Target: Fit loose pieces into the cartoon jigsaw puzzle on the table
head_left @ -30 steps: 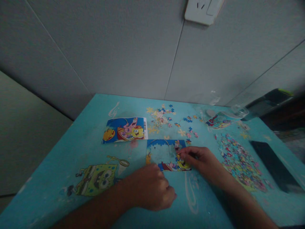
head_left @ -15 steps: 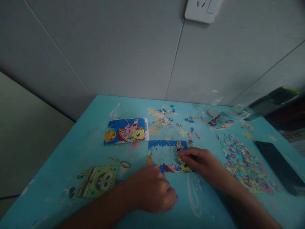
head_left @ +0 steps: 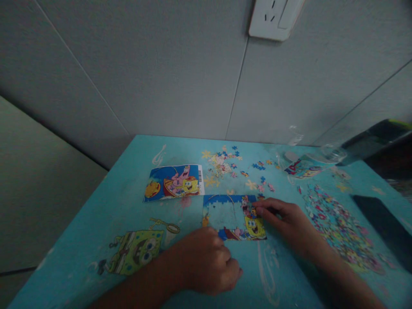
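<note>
A partly assembled jigsaw puzzle [head_left: 255, 227] lies flat on the table, its border joined around an open middle. My right hand [head_left: 286, 216] is at its right side, thumb and forefinger pinched on a small puzzle piece at the edge, mostly covered by the fingertips. My left hand [head_left: 209, 259] is closed, knuckles up, at the puzzle's lower left corner, partly covering it. Its curled fingers hide whatever may be inside. Just behind and to the left lies a printed picture card [head_left: 175, 182] with a cartoon boat scene.
Loose puzzle pieces [head_left: 259, 165] are scattered behind the puzzle. A large heap of pieces [head_left: 341, 227] spreads to the right, beside a dark flat phone-like object [head_left: 383, 223]. A clear plastic container [head_left: 309, 165] lies at the back right, near the wall [head_left: 180, 86].
My right hand has shifted slightly right, from the puzzle's inner right side to its edge, uncovering more of the right column. My left hand stays nearly still. The view has tilted slightly.
</note>
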